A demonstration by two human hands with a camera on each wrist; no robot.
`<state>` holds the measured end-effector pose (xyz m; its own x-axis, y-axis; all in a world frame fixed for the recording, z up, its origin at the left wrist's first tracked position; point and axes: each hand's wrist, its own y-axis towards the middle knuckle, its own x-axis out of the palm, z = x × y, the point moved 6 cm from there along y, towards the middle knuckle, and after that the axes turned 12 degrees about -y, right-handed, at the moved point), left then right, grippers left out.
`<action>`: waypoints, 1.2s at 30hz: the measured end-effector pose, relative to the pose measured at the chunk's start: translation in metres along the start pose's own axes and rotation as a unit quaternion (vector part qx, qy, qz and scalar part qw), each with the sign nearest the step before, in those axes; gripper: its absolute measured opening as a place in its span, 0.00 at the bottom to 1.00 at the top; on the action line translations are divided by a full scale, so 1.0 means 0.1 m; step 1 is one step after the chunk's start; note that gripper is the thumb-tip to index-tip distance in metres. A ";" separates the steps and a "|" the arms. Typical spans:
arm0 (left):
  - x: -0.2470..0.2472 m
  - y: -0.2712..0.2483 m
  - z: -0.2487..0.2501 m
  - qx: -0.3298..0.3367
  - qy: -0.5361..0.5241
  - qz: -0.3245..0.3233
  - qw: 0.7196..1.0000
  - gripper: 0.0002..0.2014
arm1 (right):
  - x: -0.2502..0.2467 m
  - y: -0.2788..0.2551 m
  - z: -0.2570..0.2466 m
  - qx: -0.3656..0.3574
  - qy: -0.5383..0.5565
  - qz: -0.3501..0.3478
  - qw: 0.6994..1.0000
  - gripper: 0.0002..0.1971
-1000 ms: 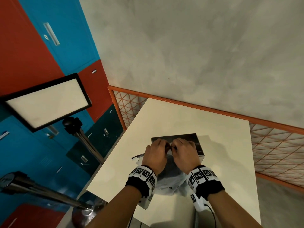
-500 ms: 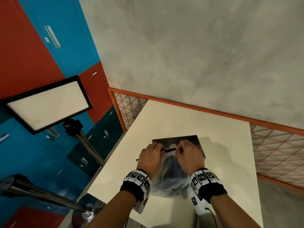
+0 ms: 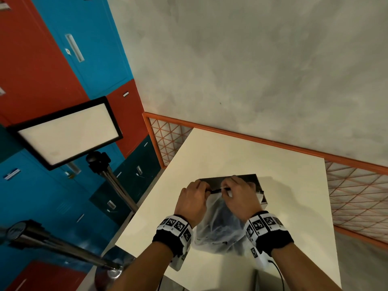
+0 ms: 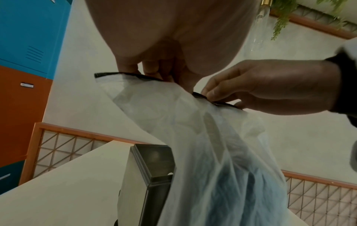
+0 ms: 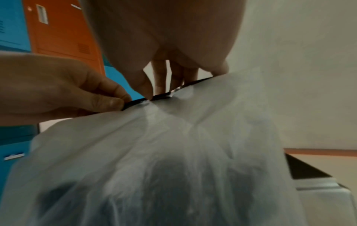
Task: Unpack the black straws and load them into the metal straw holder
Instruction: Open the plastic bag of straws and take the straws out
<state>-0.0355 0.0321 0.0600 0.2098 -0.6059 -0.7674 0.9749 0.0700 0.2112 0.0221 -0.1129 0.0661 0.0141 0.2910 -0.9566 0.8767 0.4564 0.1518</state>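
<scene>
— So, how will that bag of straws [image 3: 218, 225] behave?

— Soft and light, I'd judge. It is a thin, cloudy plastic bag, creased and sagging, with a dark mass low inside that I take for the black straws [image 5: 173, 191]; single straws can't be made out. The film looks slippery and easy to tear, so it offers little to grip except along the black strip [image 4: 142, 76] at its mouth.

— And that's where it is held?

— Yes. The left hand [image 3: 194, 201] pinches the strip between thumb and fingertips on one side; the right hand [image 3: 239, 198] pinches it just beside, the two close together. Both wrist views show the strip taut between them and the bag hanging below.

— Open yet?

— I can't tell. The mouth appears closed from here, so pulling the two sides apart at the strip seems the step in hand.

— Where does the bag sit?

— Hanging above the near part of the cream table [image 3: 231, 156], its bottom on or near the surface. Just behind it stands the metal straw holder [image 3: 247, 178], a shiny open box; the bag hangs in front of its near edge, whether touching is unclear.

— Risks?

— A sharp tug could split the film and spill the straws. Beyond the table run an orange lattice rail [image 3: 357, 185] and coloured lockers [image 3: 63, 59].
</scene>
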 end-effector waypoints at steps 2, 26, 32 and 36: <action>0.00 0.00 0.01 0.008 0.005 -0.001 1.000 0.08 | 0.04 0.03 -0.14 -0.052 -0.013 -0.005 0.999 0.04; -0.13 -0.09 -0.10 -0.021 0.037 0.006 0.999 0.07 | 0.04 0.04 -0.29 -0.016 0.001 0.024 1.000 0.07; -0.21 -0.14 -0.17 -0.043 0.038 -0.010 0.998 0.10 | 0.03 0.05 -0.27 -0.008 0.009 0.027 1.000 0.06; -0.25 -0.18 -0.24 -0.064 0.035 -0.010 0.997 0.10 | 0.04 0.07 -0.24 0.001 0.008 0.015 1.000 0.06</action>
<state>-0.0566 0.0648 0.0605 0.1896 -0.5516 -0.8123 0.9797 0.1613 0.1192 0.0171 -0.0882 0.0692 0.0319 0.3180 -0.9475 0.8772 0.4454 0.1791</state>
